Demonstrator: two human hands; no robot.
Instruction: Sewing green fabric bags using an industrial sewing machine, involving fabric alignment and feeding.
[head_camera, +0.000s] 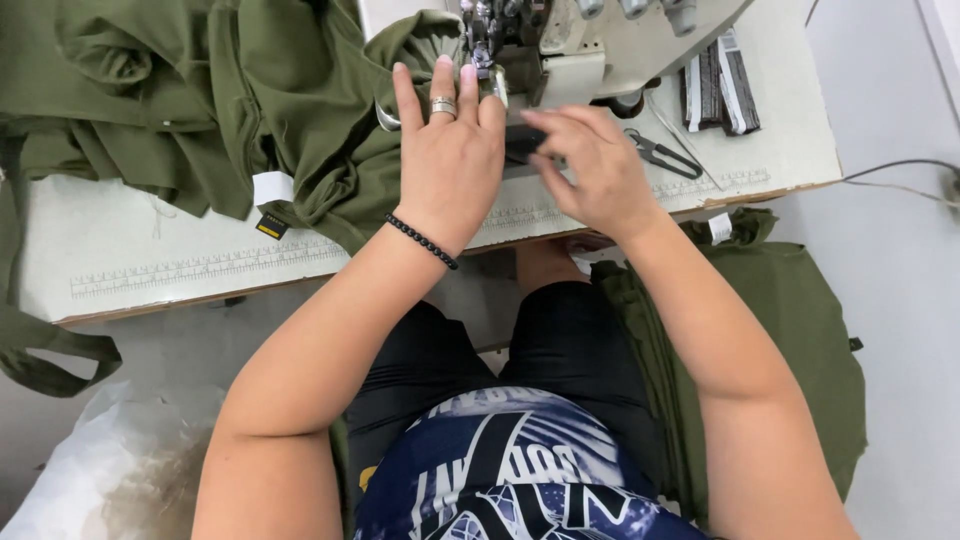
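**A:** Your left hand (450, 160) lies flat on the olive green garment (300, 110), fingers (440, 85) stretched out and released, pressing the cloth down just in front of the presser foot (483, 55) of the sewing machine (600, 40). Those fingertips sit very near the needle area. If the cloth feeds while you press like that, I judge they could be drawn in under the foot.

**B:** And the right hand (590, 170)?

**A:** It hovers over a small dark piece (520, 145) at the machine's base, fingers curled loosely. It is blurred, so I cannot tell whether you grip that piece or only touch it. If it slips, the seam may run off line.

**B:** Anything else on the worktop (150, 260)?

**A:** Most of the garment is bunched to your left, with a white tag (272, 187) hanging out of the folds. That weight could drag on the cloth and pull it askew. The thread snips (660, 152) lie just beside your right hand; a careless sweep could knock them off. More green fabric (790, 330) hangs off the edge by your right knee and might snag.
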